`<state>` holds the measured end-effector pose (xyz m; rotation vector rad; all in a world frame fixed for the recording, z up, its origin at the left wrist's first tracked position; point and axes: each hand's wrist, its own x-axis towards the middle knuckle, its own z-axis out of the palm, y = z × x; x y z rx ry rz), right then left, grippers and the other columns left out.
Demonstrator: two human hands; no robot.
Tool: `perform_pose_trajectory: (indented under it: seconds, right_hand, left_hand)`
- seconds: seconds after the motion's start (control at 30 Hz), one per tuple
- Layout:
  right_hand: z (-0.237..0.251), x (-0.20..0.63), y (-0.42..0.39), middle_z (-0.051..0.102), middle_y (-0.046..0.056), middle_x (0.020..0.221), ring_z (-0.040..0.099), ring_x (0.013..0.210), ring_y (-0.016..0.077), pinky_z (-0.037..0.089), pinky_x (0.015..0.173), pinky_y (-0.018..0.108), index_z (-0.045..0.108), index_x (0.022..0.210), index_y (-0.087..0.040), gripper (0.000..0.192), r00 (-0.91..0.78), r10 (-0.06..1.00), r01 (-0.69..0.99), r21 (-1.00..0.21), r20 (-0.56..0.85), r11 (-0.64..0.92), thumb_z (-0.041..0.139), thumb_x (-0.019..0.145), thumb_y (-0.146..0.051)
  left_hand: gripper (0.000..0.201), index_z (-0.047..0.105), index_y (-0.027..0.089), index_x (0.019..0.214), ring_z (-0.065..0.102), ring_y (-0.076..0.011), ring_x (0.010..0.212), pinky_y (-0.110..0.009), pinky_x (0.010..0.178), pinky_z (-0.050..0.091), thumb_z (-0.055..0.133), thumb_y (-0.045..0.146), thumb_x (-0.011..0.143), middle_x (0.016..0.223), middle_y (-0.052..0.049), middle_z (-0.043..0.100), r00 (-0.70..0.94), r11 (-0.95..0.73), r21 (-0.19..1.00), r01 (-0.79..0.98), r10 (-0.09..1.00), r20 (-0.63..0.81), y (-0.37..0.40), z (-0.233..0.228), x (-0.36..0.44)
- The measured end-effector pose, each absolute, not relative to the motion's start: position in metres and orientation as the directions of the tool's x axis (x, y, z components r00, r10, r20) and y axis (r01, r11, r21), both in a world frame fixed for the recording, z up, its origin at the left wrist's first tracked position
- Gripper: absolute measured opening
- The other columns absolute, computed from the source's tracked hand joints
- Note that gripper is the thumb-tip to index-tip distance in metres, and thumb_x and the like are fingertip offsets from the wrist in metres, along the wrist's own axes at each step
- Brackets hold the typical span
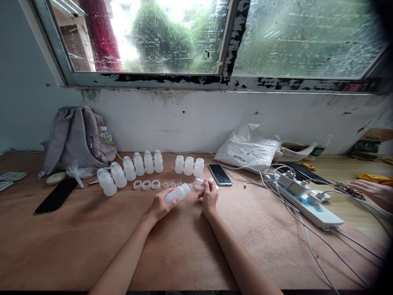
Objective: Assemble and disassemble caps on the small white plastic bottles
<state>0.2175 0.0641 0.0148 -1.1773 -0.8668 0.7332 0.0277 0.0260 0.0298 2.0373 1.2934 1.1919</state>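
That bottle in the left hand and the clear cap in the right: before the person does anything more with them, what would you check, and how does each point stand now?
1. Left hand has a firm hold on the bottle: ok, the fingers wrap round its body, and it lies tilted with its neck toward the right hand.
2. Right hand has the clear cap: ok, its fingers rest on it.
3. Teat and ring already on the bottle neck: cannot tell, too small.
4. Spare rings within reach: ok, three lie in a row just beyond the hands.
5. Phone apart from the hands: ok, though close.
6. Cables away from the bottles: ok, they run to the right.
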Motion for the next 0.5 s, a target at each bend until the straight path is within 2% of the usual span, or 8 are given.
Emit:
perform_pose_trajectory:
  seconds: [0.17,0.5]
  right_hand:
    - [0.0156,0.2155,0.0623,0.050,-0.004,0.050,0.040,0.034,0.0082,0.031,0.032,0.021,0.053,0.083,-0.018,0.036,0.402,0.899,-0.057,-0.975,0.174,0.214,0.053,0.072,-0.052]
    - [0.0209,0.2114,0.0553,0.047,-0.005,0.047,0.040,0.035,0.0086,0.031,0.034,0.021,0.054,0.076,-0.020,0.033,0.302,0.927,0.033,-0.974,0.222,0.222,0.053,0.071,-0.053]
  left_hand:
    - [0.033,0.058,0.020,0.103,0.059,-0.0242,0.091,-0.036,0.079,0.048,0.056,0.033,0.072,0.103,-0.006,0.063,0.220,-0.499,0.715,0.490,0.864,0.452,0.0259,0.0291,0.0283]
    - [0.034,0.057,0.021,0.105,0.058,-0.0222,0.094,-0.034,0.084,0.046,0.055,0.032,0.072,0.104,-0.004,0.062,0.255,-0.513,0.713,0.479,0.858,0.446,0.0231,0.0322,0.0307]
